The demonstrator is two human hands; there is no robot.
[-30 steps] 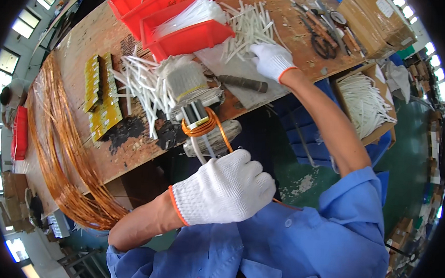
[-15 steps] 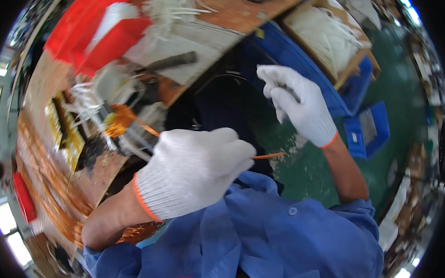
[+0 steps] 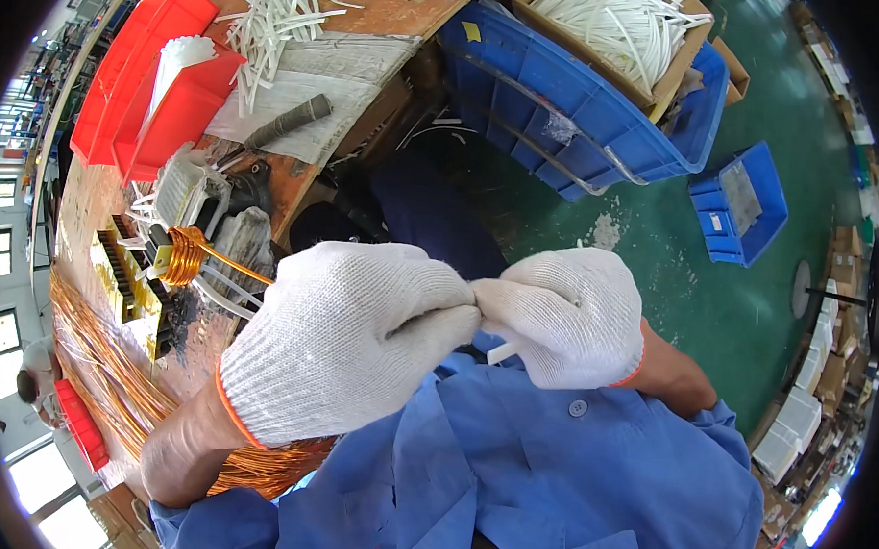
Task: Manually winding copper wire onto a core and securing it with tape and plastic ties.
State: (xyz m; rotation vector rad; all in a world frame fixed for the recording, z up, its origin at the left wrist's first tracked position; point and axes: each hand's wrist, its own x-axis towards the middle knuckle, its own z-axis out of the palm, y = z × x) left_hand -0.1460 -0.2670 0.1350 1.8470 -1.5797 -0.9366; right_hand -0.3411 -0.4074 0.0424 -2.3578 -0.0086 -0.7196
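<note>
My left hand (image 3: 344, 334), in a white knit glove, is closed in a pinch in front of my chest. A copper wire (image 3: 236, 266) runs into its grip from a wound copper coil (image 3: 182, 256) on the bench at the left. My right hand (image 3: 567, 314), gloved alike, is closed too, its fingertips touching those of the left. A short white sleeve (image 3: 503, 353) pokes out beneath its fingers. The wire's tip is hidden where the two hands meet. White tubes (image 3: 225, 298) lead from beside the coil toward my left hand.
Red bins (image 3: 180, 106), cut white sleeves (image 3: 270, 34) and a dark-handled tool (image 3: 289, 121) lie on the wooden bench. A long bundle of copper wires (image 3: 112, 358) lies at the left. A blue crate (image 3: 565, 94) carries a cardboard box of white sleeves (image 3: 617, 27); a smaller blue bin (image 3: 742, 204) stands on the floor.
My right hand has come down and left to meet my left hand, and a white sleeve now shows in it. The wire end that stuck out of my left hand is now hidden.
</note>
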